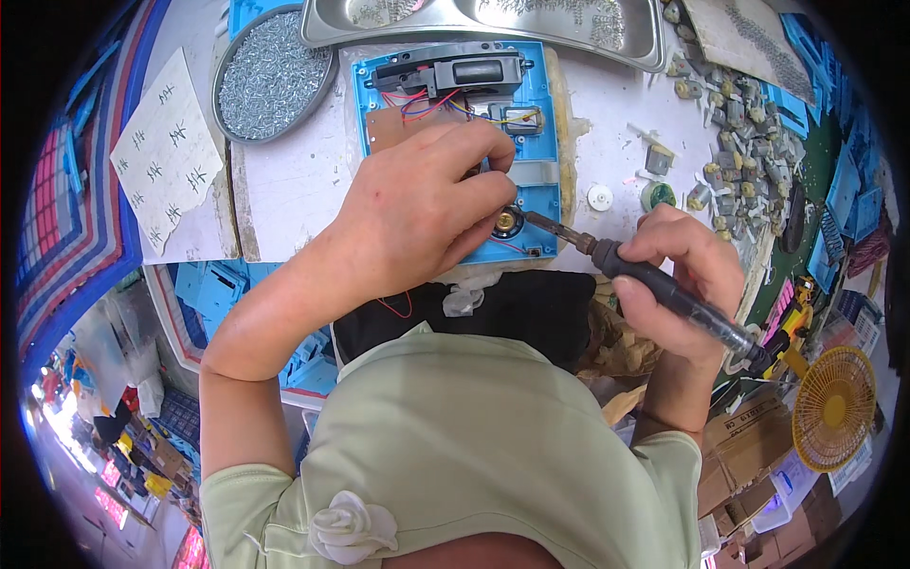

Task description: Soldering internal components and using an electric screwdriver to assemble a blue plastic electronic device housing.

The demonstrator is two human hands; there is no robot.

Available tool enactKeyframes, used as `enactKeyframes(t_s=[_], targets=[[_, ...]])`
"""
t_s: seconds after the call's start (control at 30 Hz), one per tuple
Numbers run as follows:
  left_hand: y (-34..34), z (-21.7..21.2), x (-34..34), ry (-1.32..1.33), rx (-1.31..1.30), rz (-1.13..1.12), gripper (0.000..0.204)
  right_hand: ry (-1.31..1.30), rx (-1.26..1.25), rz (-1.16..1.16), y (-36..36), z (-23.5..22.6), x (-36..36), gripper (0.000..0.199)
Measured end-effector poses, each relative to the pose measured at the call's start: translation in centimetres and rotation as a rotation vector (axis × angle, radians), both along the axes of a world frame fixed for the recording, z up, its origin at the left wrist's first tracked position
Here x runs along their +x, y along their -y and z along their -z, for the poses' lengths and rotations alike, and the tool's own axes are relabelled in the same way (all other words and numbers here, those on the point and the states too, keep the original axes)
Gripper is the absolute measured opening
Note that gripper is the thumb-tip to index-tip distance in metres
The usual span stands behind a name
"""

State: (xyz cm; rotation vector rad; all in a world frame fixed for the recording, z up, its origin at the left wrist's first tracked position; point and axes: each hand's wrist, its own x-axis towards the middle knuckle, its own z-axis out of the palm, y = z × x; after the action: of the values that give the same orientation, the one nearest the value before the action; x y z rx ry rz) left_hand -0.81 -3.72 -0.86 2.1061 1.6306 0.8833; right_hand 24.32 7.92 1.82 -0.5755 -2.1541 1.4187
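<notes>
two hands (427, 204) work: left pinches blue housing (540, 104), right (678, 275) angles soldering iron (654, 284).

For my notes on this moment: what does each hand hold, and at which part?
The right hand grips a soldering iron by its dark handle. The left hand presses on the blue housing; whether it grips anything cannot be told.

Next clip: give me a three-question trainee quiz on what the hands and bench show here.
1. True or false: the right hand holds the soldering iron.
2. What does the left hand rest on? A) blue plastic housing B) round dish of screws C) yellow fan
3. The iron's tip points at the small round ____.

Key: 1 true; 2 A; 3 speaker.
</notes>
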Motion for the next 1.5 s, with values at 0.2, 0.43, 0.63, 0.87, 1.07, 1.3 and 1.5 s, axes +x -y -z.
enactKeyframes(t_s=[0.2,0.43,0.63,0.87,1.07,1.3,1.5], targets=[[0.0,0.1,0.0,-0.006,0.001,0.0,0.027,0.148,-0.509,0.214,0.8,-1.7,-0.4,0.019],[0.1,0.1,0.1,-0.004,0.001,-0.006,0.026,0.001,-0.58,0.232,0.7,-1.2,1.0,0.021],[0.1,0.0,0.1,-0.015,0.013,-0.003,0.026,-0.038,-0.522,0.278,0.8,-0.8,2.3,0.024],[0.4,-0.1,-0.4,-0.017,0.026,0.004,0.027,-0.052,-0.481,0.267,0.6,-0.5,2.7,0.027],[1.3,-0.4,-1.0,-0.085,0.037,0.013,0.032,-0.047,-0.462,0.269,0.5,-0.5,3.1,0.028],[2.2,-0.4,-1.2,-0.059,0.065,-0.021,0.042,-0.044,-0.42,0.32,0.3,-0.4,5.0,0.029],[1.4,-1.0,0.1,-0.072,0.152,0.056,0.04,-0.116,-0.291,0.44,0.0,-0.7,8.9,0.031]])
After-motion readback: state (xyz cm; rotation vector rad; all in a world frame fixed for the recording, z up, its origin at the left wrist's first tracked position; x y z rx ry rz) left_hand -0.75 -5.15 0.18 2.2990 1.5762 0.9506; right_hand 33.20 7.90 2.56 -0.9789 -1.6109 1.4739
